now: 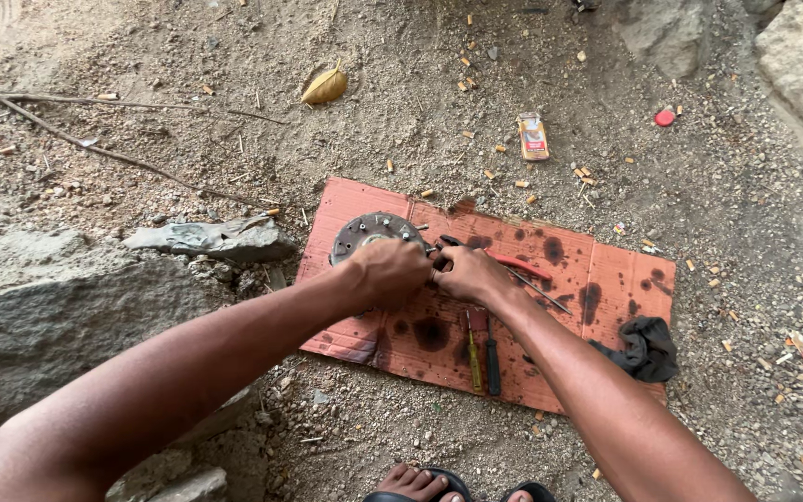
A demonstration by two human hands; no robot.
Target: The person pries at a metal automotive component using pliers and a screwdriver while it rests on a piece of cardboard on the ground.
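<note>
The left hand (pixel 392 270) clasps a round metal hub (pixel 369 234) on stained cardboard (pixel 606 279), while the right hand (pixel 467 271), at its 3 o'clock, grips red-handled pliers (pixel 518 265).

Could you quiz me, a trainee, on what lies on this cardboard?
1. True or false: the left hand rests on the round metal part.
2. Which lies at the cardboard sheet's right edge? A) dark cloth B) bottle C) hammer
3. What lies on the sheet just beneath the right hand?

Key: 1 true; 2 A, the dark cloth; 3 two screwdrivers, side by side.
</note>
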